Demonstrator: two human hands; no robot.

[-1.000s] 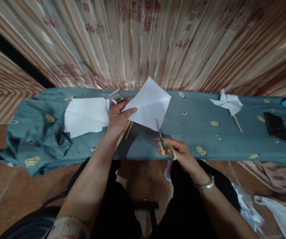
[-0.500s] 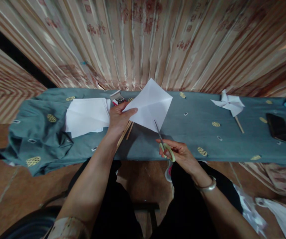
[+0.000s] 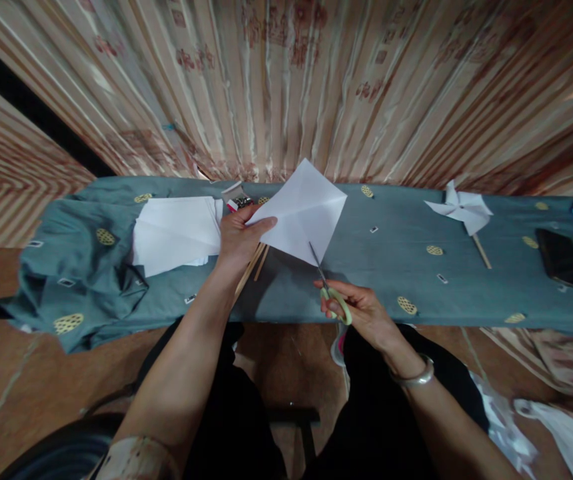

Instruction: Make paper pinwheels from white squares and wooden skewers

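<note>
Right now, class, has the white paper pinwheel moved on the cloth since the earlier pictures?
No. The pinwheel keeps its place against the nearby yellow print on the cloth; both drift slightly right in the picture, as the view itself shifts.

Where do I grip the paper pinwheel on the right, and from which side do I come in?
I'd take the pinwheel by the lower part of its stick, coming from the near side and pinching across it. The stick slants out toward that side, clear of the folded blades, which look thin and likely to crush.
</note>
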